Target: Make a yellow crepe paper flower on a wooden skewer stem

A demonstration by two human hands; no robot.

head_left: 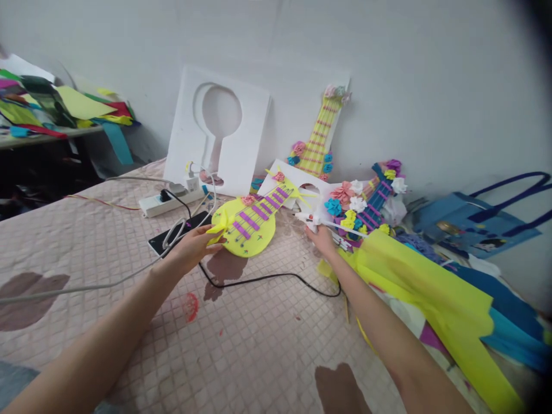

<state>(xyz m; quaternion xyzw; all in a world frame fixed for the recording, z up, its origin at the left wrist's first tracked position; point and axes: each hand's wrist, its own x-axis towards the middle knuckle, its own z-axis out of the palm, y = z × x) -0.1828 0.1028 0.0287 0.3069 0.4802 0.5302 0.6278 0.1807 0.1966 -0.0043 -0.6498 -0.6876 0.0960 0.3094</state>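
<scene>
My left hand (194, 246) pinches a folded piece of yellow crepe paper (221, 226) at the left edge of a yellow craft guitar (262, 237). The guitar has purple strips, thin strings and small pink paper flowers, and its neck points up to the right. My right hand (322, 238) grips a white hot glue gun (307, 218), whose nozzle points left, to the right of the guitar. A glue stick (351, 231) appears to stick out of its back. Just beyond that hand lies a blue craft guitar (375, 201) covered in paper flowers.
A white foam board (254, 132) with a guitar-shaped cutout leans on the wall beside another yellow guitar (318, 135). A power strip (166, 201), a phone (161, 241) and a black cord (267, 278) lie left. Yellow paper (422, 276) and a blue bag (470, 224) are right.
</scene>
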